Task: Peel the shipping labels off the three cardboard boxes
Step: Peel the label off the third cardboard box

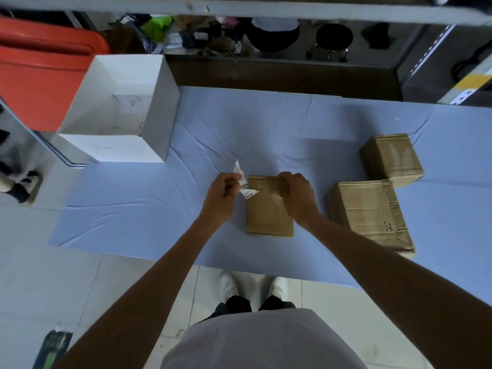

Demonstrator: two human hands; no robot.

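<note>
- Standing at the near edge of the table, two white shoes (229, 286) are seen on the pale floor.
- Both bare arms are stretched forward and down over the blue cloth (133, 209), and the hands are brought close together.
- The left hand (225, 194) is curled, and the white label (245, 186) is pinched between its thumb and fingers.
- The label is bent and crumpled. One end is pointed up past the hand, and an end with dark print is laid by the far left corner of the small box (269, 211).
- The right hand (298, 194) is curled over the far right part of the small box's top, and the box is gripped by it.
- The small box is set flat in the middle of the cloth, close to the near edge.
- A wide stretch of wrinkled cloth is seen to the left of the left hand.
- Just to the right, past a thin gap, the box marked 3 (370, 211) is set, with one corner near the cloth's near edge.
- Right behind it, the third box (391, 158) is set. Whether the two are touching cannot be told.
- At the far left corner of the cloth, an open white box (119, 107) is placed, well apart from the hands.
- Behind that, a red bin (34, 75) is seen.
</note>
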